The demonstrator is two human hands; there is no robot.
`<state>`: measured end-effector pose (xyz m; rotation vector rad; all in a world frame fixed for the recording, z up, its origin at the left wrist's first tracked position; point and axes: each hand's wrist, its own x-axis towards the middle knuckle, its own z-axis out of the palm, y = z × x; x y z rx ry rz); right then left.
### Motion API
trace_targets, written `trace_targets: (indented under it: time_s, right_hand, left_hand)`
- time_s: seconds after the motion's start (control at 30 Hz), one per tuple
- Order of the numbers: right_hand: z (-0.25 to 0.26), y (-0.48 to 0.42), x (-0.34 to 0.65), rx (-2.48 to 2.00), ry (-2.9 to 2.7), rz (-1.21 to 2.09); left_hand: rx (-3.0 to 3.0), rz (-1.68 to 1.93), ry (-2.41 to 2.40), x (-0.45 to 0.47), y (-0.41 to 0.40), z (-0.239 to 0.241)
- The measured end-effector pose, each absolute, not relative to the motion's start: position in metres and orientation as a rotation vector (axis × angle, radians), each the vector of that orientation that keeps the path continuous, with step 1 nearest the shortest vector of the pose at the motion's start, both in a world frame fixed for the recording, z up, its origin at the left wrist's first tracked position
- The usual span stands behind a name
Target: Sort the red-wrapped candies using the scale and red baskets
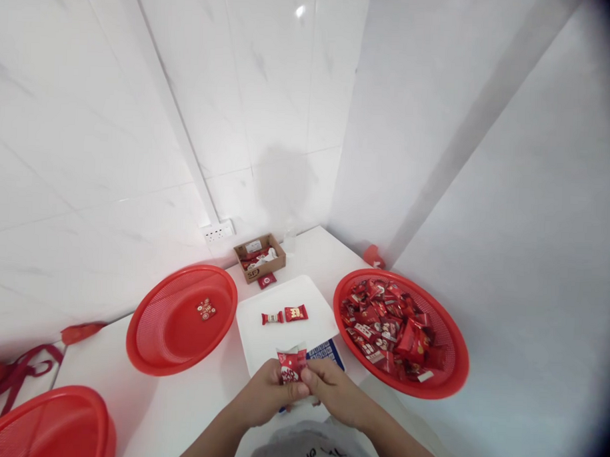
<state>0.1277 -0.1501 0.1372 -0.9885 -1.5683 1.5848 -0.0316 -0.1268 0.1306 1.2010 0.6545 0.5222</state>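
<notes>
My left hand and my right hand meet at the near edge of a white tray, and both pinch a small red and white packet held between them. Further out on the tray lie two more wrapped sweets: a small red and white one and a red one. Under my right hand a blue and white patterned card sticks out from the tray's corner.
A red basket full of several red wrapped sweets stands to the right. Left of the tray a red basket holds one packet. A cardboard box sits by the wall, and another red basket is at the bottom left.
</notes>
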Motion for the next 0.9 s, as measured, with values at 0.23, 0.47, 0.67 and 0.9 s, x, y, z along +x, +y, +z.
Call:
trace_targets:
  time_s: [0.23, 0.47, 0.67, 0.9]
  right_hand:
    - [0.135, -0.151, 0.128, -0.926, -1.539, 1.524]
    - [0.135, -0.151, 0.133, -1.059, -1.595, 1.505]
    - [0.141, -0.152, 0.131, -1.226, -1.665, 1.398]
    - [0.145, -0.152, 0.126, -1.12, -1.643, 1.34]
  left_hand:
    - [1.239, 0.538, 0.633, -0.028, -0.128, 0.15]
    - [1.245, 0.431, 0.726, -0.026, -0.129, 0.155]
    - [1.373, 0.423, 0.824, -0.028, -0.128, 0.156]
    - [1.401, 0.573, 0.649, -0.025, -0.13, 0.169]
